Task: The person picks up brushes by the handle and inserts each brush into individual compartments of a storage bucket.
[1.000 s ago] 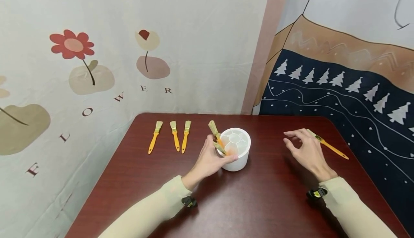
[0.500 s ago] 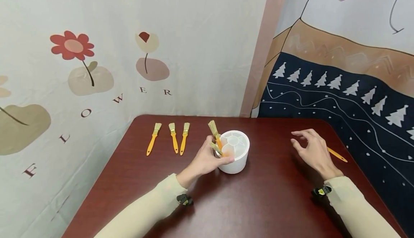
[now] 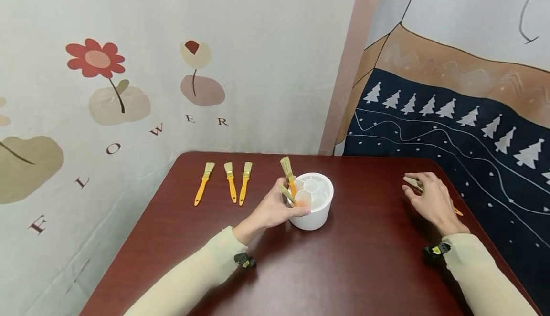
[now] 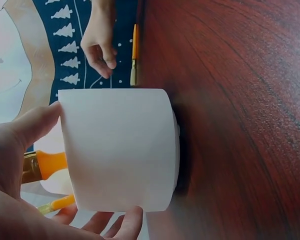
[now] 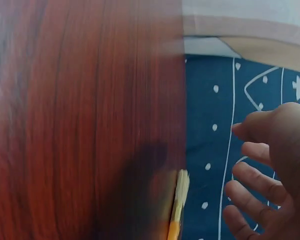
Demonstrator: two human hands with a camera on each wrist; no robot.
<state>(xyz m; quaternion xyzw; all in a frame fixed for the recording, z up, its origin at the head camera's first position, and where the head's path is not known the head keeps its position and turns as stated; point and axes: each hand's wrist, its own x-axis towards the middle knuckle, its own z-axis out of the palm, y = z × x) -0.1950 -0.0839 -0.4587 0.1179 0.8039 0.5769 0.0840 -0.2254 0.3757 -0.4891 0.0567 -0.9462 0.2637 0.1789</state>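
My left hand (image 3: 277, 206) grips the side of a white round divided brush holder (image 3: 315, 216), thumb and fingers around its wall in the left wrist view. Two yellow-handled paintbrushes stand in the holder with bristles up: one upper brush (image 3: 287, 169) leans back, and a lower brush (image 3: 287, 194) tilts beside my fingers. Over at the right, my right hand (image 3: 431, 199) hovers with loosely bent fingers above a lying paintbrush (image 3: 458, 211) and hides its middle. That brush's bristles (image 5: 182, 188) show below the fingers in the right wrist view, apart from them.
Three more paintbrushes lie at the back left of the dark red table (image 3: 343, 268): a left one (image 3: 204, 184), a middle one (image 3: 231, 182) and a right one (image 3: 246, 184). Printed curtains (image 3: 275, 68) hang right behind the table's back edge.
My right hand has moved right, over the lying paintbrush, so its handle is now mostly covered. My left hand stays on the brush holder, with hardly any shift.
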